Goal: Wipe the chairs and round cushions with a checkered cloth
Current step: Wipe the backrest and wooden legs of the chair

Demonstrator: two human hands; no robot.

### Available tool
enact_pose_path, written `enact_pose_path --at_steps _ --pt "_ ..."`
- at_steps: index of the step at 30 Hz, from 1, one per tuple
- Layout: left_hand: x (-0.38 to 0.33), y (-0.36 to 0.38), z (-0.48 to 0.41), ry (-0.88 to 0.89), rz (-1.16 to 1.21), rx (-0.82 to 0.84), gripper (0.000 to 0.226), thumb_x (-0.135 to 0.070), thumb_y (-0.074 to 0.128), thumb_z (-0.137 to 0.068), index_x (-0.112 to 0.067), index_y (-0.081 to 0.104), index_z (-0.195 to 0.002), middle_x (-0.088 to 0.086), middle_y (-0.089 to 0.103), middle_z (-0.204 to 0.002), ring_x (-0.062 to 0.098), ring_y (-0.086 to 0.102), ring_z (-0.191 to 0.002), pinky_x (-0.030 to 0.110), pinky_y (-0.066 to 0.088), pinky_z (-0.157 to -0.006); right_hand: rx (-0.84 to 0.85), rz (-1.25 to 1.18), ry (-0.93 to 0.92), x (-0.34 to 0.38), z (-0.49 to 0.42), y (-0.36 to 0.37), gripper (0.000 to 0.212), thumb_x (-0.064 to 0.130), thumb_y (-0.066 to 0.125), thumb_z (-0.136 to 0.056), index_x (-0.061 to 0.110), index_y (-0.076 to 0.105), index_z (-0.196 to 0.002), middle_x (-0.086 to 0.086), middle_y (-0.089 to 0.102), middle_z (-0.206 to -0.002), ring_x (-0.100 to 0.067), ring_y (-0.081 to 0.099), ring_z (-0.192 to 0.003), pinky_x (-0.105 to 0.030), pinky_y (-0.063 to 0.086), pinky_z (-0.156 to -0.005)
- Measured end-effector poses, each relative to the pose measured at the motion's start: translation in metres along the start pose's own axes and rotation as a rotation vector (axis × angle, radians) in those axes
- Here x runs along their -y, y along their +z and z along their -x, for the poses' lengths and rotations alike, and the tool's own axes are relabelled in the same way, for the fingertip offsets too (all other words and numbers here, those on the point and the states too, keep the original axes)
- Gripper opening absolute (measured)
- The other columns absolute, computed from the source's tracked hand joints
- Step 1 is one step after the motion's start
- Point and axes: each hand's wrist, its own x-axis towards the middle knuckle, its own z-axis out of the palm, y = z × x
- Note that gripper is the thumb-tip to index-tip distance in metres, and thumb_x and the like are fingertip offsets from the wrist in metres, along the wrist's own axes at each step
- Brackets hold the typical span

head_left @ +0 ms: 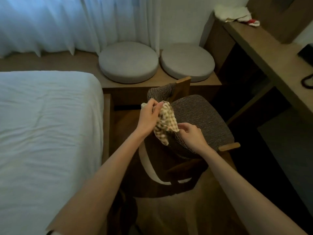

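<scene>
A brown-and-cream checkered cloth (166,122) hangs bunched over the left edge of a chair (201,119) with a dark woven seat and wooden arms. My left hand (149,116) grips the cloth's upper part. My right hand (191,134) pinches its lower right corner at the seat's near edge. Two grey round cushions, the left cushion (128,62) and the right cushion (187,62), lie side by side on a low wooden bench (213,83) behind the chair.
A bed with a white sheet (47,124) fills the left. White curtains (67,22) hang at the back. A wooden desk (264,48) runs along the right, with crumpled cloths (235,13) at its far end and a black cable (307,81).
</scene>
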Motion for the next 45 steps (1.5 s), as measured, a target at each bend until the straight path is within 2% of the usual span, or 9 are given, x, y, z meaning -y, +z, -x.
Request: enact_pose_path --at_steps 5,8,11,18,22,30,33,36,45 --pt "-0.029 -0.042 -0.016 -0.008 -0.022 0.004 0.022 -0.026 0.044 -0.098 -0.006 0.05 -0.09 0.004 0.054 -0.074 0.0 0.051 -0.06 0.016 0.041 -0.057 0.015 -0.073 0.023 0.048 -0.014 -0.015 0.036 0.016 0.041 -0.096 0.021 0.053 -0.13 0.005 0.057 -0.13 -0.009 0.055 -0.108 -0.022 0.043 -0.084" --pt "-0.027 -0.054 -0.031 0.002 -0.119 0.12 0.025 -0.027 0.046 -0.097 -0.004 0.052 -0.09 0.019 0.058 -0.081 0.025 0.056 -0.069 0.025 0.043 -0.059 0.034 -0.12 0.029 0.059 -0.027 -0.017 0.036 0.012 0.039 -0.096 0.02 0.054 -0.128 0.005 0.057 -0.129 -0.008 0.051 -0.114 -0.021 0.04 -0.088" --pt "-0.018 -0.057 -0.048 0.0 -0.144 0.212 0.021 -0.024 0.047 -0.097 -0.006 0.051 -0.085 0.022 0.055 -0.076 0.031 0.051 -0.064 0.02 0.038 -0.055 0.048 -0.157 0.051 0.059 -0.048 -0.012 0.034 0.011 0.037 -0.097 0.019 0.054 -0.126 0.004 0.056 -0.128 -0.009 0.051 -0.115 -0.019 0.038 -0.086" --pt "0.002 -0.052 -0.111 -0.125 -0.123 0.197 0.022 -0.024 0.045 -0.098 -0.006 0.048 -0.087 0.029 0.055 -0.079 0.043 0.053 -0.073 0.039 0.04 -0.06 0.115 -0.286 0.193 0.059 -0.114 0.0 0.032 0.013 0.039 -0.096 0.018 0.057 -0.122 0.003 0.059 -0.119 -0.012 0.055 -0.107 -0.033 0.049 -0.089" --pt "0.0 -0.05 -0.152 -0.08 -0.152 0.276 0.02 -0.025 0.046 -0.097 -0.007 0.048 -0.088 0.027 0.057 -0.081 0.041 0.057 -0.079 0.051 0.045 -0.066 0.133 -0.291 0.272 0.062 -0.146 -0.003 0.03 0.015 0.038 -0.098 0.016 0.055 -0.122 0.002 0.061 -0.109 -0.014 0.057 -0.092 -0.03 0.045 -0.073" --pt "0.034 -0.024 -0.243 0.042 -0.248 0.54 0.024 -0.029 0.057 -0.092 -0.006 0.051 -0.086 0.016 0.058 -0.076 0.025 0.055 -0.069 0.035 0.041 -0.057 0.233 -0.367 0.507 0.051 -0.195 0.001 0.036 0.032 0.047 -0.095 0.016 0.054 -0.127 -0.006 0.062 -0.117 -0.02 0.059 -0.103 -0.04 0.049 -0.092" --pt "0.044 -0.004 -0.27 0.124 -0.255 0.692 0.026 -0.029 0.058 -0.092 -0.007 0.05 -0.081 0.005 0.053 -0.07 0.015 0.05 -0.064 0.026 0.037 -0.055 0.14 -0.426 0.6 0.044 -0.203 0.008 0.032 0.03 0.047 -0.096 0.015 0.056 -0.123 -0.006 0.066 -0.106 -0.02 0.062 -0.092 -0.037 0.05 -0.08" --pt "0.054 0.016 -0.284 0.247 -0.24 0.899 0.027 -0.031 0.058 -0.092 -0.01 0.048 -0.079 -0.006 0.046 -0.065 0.004 0.044 -0.058 0.019 0.033 -0.056 -0.039 -0.491 0.674 0.043 -0.205 0.024 0.028 0.032 0.047 -0.095 0.015 0.061 -0.113 -0.004 0.067 -0.103 -0.02 0.063 -0.094 -0.04 0.049 -0.086" --pt "0.086 0.029 -0.259 0.698 -0.17 1.243 0.027 -0.034 0.049 -0.096 -0.01 0.049 -0.083 0.004 0.057 -0.066 0.013 0.054 -0.058 0.029 0.038 -0.054 -0.501 -0.263 0.733 0.055 -0.177 0.083 0.021 0.018 0.042 -0.094 0.013 0.059 -0.105 -0.005 0.063 -0.091 -0.024 0.058 -0.082 -0.033 0.046 -0.067"
